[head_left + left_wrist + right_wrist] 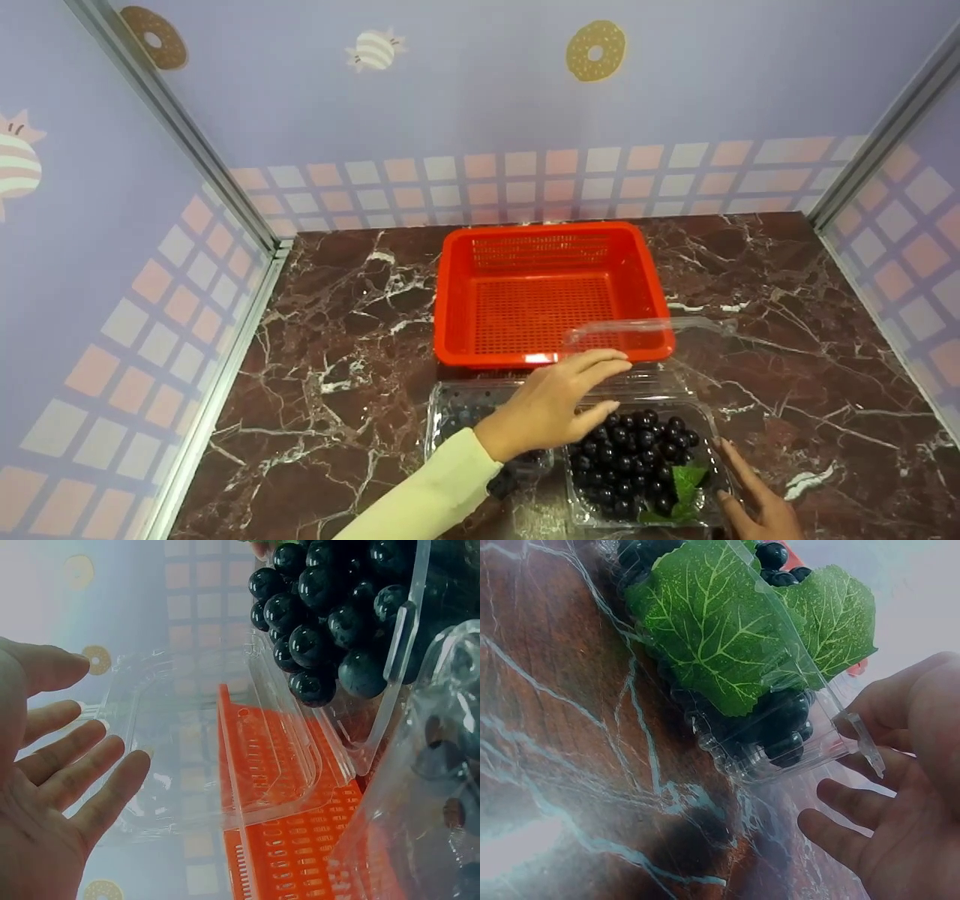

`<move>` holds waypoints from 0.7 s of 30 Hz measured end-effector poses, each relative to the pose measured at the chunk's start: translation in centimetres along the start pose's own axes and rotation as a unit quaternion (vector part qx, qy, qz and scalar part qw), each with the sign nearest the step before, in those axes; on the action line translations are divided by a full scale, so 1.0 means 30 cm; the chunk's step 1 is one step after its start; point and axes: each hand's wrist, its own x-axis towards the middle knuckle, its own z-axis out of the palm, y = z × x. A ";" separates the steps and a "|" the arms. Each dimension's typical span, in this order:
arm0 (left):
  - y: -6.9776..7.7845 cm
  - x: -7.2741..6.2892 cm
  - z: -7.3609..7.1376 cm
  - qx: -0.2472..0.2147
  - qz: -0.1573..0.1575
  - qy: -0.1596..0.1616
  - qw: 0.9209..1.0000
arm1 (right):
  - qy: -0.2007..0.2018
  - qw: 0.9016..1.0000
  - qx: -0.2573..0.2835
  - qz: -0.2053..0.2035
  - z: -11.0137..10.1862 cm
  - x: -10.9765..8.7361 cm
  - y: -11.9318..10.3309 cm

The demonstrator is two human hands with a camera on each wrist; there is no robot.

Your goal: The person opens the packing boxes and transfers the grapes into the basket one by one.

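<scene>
Dark grapes (626,457) with green leaves (686,487) fill a clear plastic clamshell box (712,420) at the front. Its transparent lid (637,325) is raised at the back, overlapping the basket's front rim. My left hand (555,401) hovers over the box's back left part, fingers extended and holding nothing. In the left wrist view those fingers are spread beside the clear lid (187,757). At the box's right side, my right hand (757,491) rests its fingertips against the plastic wall. The right wrist view has its fingers (840,836) loosely bent by the box's corner.
Behind the box stands a red perforated basket (457,300) with nothing in it. Left of the grapes, a second clear box (442,397) of dark round fruit is partly hidden by my left arm. Patterned walls (480,97) border the marbled table (330,322).
</scene>
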 end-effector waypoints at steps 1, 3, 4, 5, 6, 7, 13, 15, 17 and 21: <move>0.001 -0.001 0.002 -0.003 -0.003 -0.005 1.000 | 0.001 1.000 0.003 -0.004 0.001 0.000 0.001; 0.003 -0.002 0.008 -0.008 -0.005 -0.013 1.000 | 0.002 1.000 0.010 -0.012 0.002 0.000 0.003; 0.004 -0.003 0.011 -0.010 -0.004 -0.016 1.000 | 0.002 1.000 0.013 -0.015 0.003 0.000 0.003; 0.005 -0.004 0.014 -0.010 -0.004 -0.018 1.000 | 0.002 1.000 0.016 -0.016 0.004 0.000 0.004; 0.006 -0.004 0.018 -0.009 -0.003 -0.021 1.000 | 0.002 1.000 0.017 -0.016 0.004 0.000 0.003; 0.006 -0.005 0.022 -0.009 -0.003 -0.022 1.000 | 0.002 1.000 0.017 -0.014 0.004 0.000 0.003; 0.011 -0.006 0.040 -0.003 -0.006 -0.028 1.000 | -0.003 1.000 0.027 -0.005 0.005 0.001 0.000; 0.014 -0.007 0.045 0.001 -0.008 -0.032 0.999 | -0.007 0.999 0.037 -0.012 0.006 0.004 0.002; 0.016 -0.009 0.048 0.003 -0.012 -0.038 0.999 | -0.012 0.999 0.035 -0.011 0.007 0.006 0.002; 0.020 -0.012 0.053 0.007 -0.019 -0.052 0.998 | -0.016 1.000 0.023 0.006 0.008 0.009 -0.001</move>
